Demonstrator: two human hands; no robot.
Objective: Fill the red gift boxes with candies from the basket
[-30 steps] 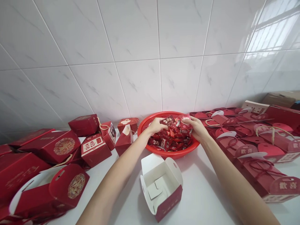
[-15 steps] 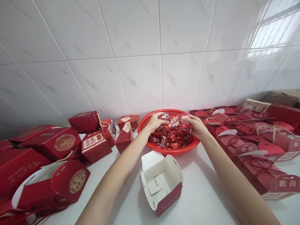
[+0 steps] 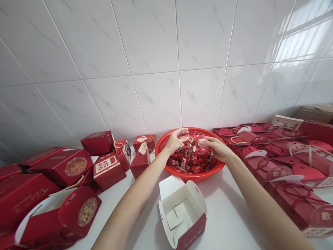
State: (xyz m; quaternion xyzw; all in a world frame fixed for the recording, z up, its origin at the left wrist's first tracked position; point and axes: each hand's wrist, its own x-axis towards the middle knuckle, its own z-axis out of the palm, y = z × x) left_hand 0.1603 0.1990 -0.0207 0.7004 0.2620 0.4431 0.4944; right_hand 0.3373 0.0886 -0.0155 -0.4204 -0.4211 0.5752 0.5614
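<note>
A red plastic basket (image 3: 192,177) holds many wrapped candies (image 3: 191,158), mostly red. Over its left side is my left hand (image 3: 176,141), thumb and fingers apart, with no candy visible between them. My right hand (image 3: 217,148) pinches a pinkish-red candy packet (image 3: 203,143) above the right part of the pile. In front of the basket stands a gift box (image 3: 191,231), dark red outside and white inside. Its flaps are spread and only its folded bottom shows inside.
Red gift boxes (image 3: 109,170) crowd the left of the white table (image 3: 229,215), one with its top open. Rows of closed boxes with cord handles (image 3: 291,194) fill the right. A cardboard box (image 3: 316,113) sits at the far right, and a tiled wall (image 3: 156,97) rises behind.
My left hand has let go of the dark red packet it held, and its fingers have spread. My right hand still has the pinkish-red packet. The view has tilted up slightly.
</note>
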